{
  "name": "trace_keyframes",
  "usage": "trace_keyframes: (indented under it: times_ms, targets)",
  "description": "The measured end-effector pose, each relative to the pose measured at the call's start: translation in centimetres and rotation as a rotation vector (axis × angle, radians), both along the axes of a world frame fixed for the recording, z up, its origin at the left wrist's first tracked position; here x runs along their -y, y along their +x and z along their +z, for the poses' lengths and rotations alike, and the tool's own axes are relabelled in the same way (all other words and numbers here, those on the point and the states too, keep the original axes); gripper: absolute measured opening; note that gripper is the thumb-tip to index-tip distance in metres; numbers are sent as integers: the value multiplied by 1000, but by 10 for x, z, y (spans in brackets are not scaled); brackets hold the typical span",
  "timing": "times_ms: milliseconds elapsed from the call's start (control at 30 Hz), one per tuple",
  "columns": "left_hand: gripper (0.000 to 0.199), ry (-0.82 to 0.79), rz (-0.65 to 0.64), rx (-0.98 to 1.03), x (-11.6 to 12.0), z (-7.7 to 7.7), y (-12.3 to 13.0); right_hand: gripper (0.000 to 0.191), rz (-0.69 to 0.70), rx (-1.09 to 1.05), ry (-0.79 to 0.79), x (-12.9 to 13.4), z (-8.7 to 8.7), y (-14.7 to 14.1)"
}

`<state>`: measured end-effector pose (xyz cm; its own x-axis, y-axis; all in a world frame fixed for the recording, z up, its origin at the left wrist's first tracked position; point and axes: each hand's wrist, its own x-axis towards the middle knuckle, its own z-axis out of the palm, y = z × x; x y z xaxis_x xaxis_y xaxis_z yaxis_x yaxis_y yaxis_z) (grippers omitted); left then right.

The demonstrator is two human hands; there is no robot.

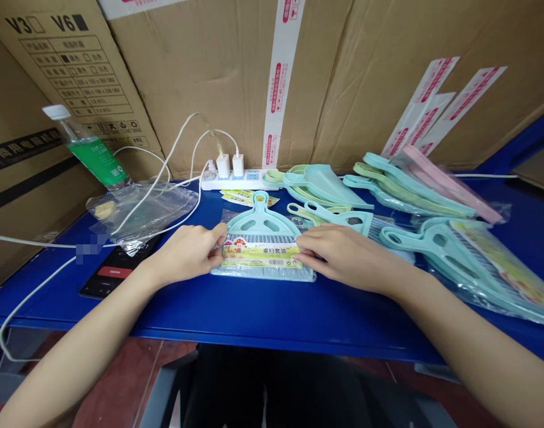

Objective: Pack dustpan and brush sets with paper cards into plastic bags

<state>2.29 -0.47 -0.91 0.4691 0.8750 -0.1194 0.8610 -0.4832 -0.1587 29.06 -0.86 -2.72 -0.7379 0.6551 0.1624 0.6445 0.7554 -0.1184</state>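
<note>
A light blue dustpan-and-brush set (263, 226) in a clear plastic bag lies in front of me, its handle pointing away. A yellow-green label card (260, 252) with mushroom pictures crosses the bristles. At the left edge of the card, my left hand (189, 252) pinches the bagged set between thumb and fingers. My right hand (338, 255) does the same on the opposite edge, with its fingertips partly hidden. Just behind the right hand lie a loose brush (356, 219) and a green handle.
On the blue table (263, 321), stacked dustpans (325, 181) and bagged sets (468, 255) fill the right side. Spare label cards (242, 197) lie before a power strip (254, 178). Cables, a phone (115, 270), plastic bags (151, 205) and a bottle (96, 157) are left; cardboard boxes stand behind.
</note>
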Motion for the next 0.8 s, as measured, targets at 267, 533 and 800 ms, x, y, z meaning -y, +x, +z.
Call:
trace_keyframes:
  times_ms: [267, 533, 800]
  targets:
    - [5, -25, 11, -5, 1, 2, 2, 32, -7, 14, 17, 1, 0, 1]
    - [4, -40, 21, 2, 2, 2, 3, 32, -3, 11, 8, 0, 0, 1]
    - [4, -16, -4, 23, 2, 2, 2, 31, 0, 13, 12, 2, 0, 0]
